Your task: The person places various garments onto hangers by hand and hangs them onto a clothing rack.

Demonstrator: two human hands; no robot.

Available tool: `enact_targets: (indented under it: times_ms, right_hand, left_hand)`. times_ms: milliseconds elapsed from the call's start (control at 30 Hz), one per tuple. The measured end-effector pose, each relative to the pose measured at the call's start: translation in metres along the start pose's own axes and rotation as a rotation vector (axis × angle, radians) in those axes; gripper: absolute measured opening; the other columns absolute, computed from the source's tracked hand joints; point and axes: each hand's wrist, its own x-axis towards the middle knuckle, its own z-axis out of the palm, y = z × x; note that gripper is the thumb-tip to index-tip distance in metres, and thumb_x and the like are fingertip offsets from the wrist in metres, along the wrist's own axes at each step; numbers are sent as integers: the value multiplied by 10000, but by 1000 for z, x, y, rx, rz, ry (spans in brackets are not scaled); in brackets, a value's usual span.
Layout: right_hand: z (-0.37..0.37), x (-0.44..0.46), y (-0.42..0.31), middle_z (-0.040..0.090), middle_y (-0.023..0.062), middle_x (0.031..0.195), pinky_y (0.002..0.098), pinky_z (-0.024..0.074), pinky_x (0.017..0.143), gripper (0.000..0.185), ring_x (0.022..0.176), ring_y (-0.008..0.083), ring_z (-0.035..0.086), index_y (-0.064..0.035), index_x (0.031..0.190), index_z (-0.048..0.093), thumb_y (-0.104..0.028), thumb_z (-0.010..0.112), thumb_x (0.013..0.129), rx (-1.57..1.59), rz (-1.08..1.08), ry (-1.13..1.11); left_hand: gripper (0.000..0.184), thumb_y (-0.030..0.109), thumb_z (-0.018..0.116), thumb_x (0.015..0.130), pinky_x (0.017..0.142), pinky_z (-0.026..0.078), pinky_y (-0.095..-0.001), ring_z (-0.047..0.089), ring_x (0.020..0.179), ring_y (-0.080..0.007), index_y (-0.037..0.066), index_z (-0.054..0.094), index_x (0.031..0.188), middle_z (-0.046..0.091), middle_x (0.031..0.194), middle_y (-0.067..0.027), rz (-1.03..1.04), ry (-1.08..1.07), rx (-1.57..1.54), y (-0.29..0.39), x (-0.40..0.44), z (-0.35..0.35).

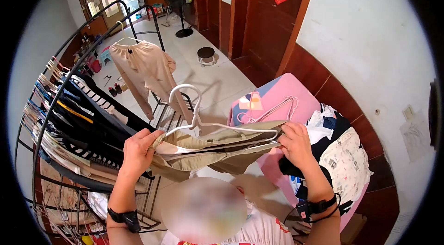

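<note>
Khaki pants hang stretched by the waistband between my two hands. A white hanger sits inside the waist opening, its hook pointing up and away from me. At the left end of the waistband, my left hand pinches the cloth by the hanger's tip. My right hand grips the other end, close to the hanger's right tip. The lower part of the pants drops below and is partly hidden.
A black clothes rack packed with hung garments stands left, a beige blouse on its far end. To the right, a pink board bears hangers and piled clothes. A stool and fan stand beyond.
</note>
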Motion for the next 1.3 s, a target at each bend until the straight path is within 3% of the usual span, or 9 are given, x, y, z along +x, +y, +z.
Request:
enact_targets:
  times_ms: [433,500,533,567,667,800,867,1000,1300]
  right_hand:
    - [-35,24,-73,569,108,1304,435,444,969,120,1156,331,544,-90,771,615,-134,682,682,29,-141,15]
    - [-28,24,-87,554,120,1325,482,428,990,168,1162,376,530,-104,841,648,-180,740,723,446,-159,-51]
    - [-17,17,-83,526,165,1349,503,411,1005,410,1176,410,514,-110,1027,639,-274,817,696,597,-110,-72]
    - [-17,14,-79,526,165,1349,503,411,1005,410,1176,410,514,-110,1027,639,-274,817,696,596,-110,-74]
    - [-17,18,-66,473,248,1368,488,403,1010,832,1202,421,491,-72,1263,499,-361,885,585,350,162,383]
    - [-25,30,-50,576,216,1214,436,471,891,694,1079,361,581,-77,1240,529,-266,852,657,205,182,189]
    - [-11,27,-47,663,164,985,361,514,728,489,854,306,655,-61,1141,610,-156,795,698,654,437,7]
    - [-32,56,-71,633,113,758,352,493,603,118,689,307,628,-52,861,682,-132,722,783,323,124,34]
    - [-13,58,-100,518,129,646,388,405,514,271,577,325,534,-26,756,615,-268,715,827,301,103,81]
  left_hand:
    - [342,-31,643,659,542,454,-368,576,645,-291,86,693,976,519,700,-86,39,79,-14,-19,-15,30]
    - [235,-22,678,708,540,436,-336,560,618,-285,62,690,927,525,686,-94,-26,148,-138,-28,-20,32]
    - [235,-22,678,708,540,436,-336,560,618,-285,62,690,927,525,686,-94,-26,150,-142,-32,-22,32]
    - [210,-26,692,713,541,424,-324,550,605,-275,51,685,909,523,676,-95,-27,157,-200,-36,-24,31]
    - [191,-45,704,715,544,409,-307,533,590,-253,32,676,887,519,667,-95,-19,170,-324,-49,-28,29]
    - [180,-64,701,727,555,404,-296,520,592,-225,17,667,884,516,666,-87,4,153,-431,-59,-27,24]
    - [173,-59,705,734,558,402,-295,516,595,-222,16,666,885,515,667,-84,-17,145,-447,-66,-27,28]
    - [166,-44,716,749,560,395,-293,511,604,-217,13,664,896,509,671,-81,-8,142,-511,-74,-28,38]
    - [183,-30,703,779,581,406,-314,520,635,-238,26,682,953,515,702,-92,-24,10,-530,-92,-28,38]
